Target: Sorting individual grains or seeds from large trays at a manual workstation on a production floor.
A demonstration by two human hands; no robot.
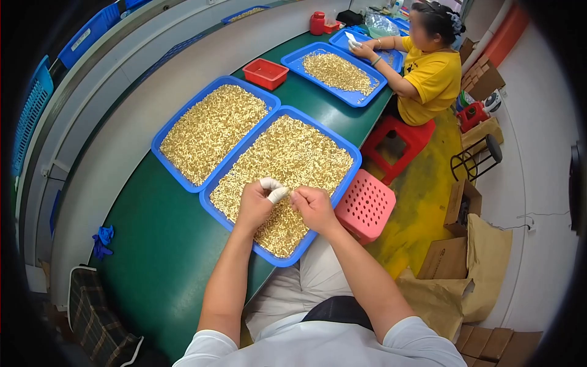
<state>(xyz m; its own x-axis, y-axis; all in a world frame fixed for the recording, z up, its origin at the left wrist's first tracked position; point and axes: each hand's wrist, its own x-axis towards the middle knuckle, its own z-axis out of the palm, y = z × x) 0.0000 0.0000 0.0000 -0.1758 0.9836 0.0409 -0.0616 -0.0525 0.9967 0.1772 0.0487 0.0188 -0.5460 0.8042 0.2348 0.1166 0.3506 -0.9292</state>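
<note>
My left hand point(254, 205) and my right hand point(313, 207) meet over the near blue tray point(324, 130). White finger covers wrap the left thumb and index finger. A tiny gold-coloured metal piece point(288, 191) appears pinched where the fingertips of both hands come together; its exact shape is too small to make out. Below them, a thick layer of small gold-coloured metal pieces point(299, 147) fills the tray. That tray rests on the green table point(153, 244), its near corner reaching over the edge above my lap.
Another full blue tray point(185, 114) adjoins on the left. Beyond are a red bin point(265, 73) and a third blue tray point(293, 59). A person in yellow point(434, 79) sits at the far right. A pink stool point(367, 205) stands right of the table; blue gloves point(103, 240) lie left.
</note>
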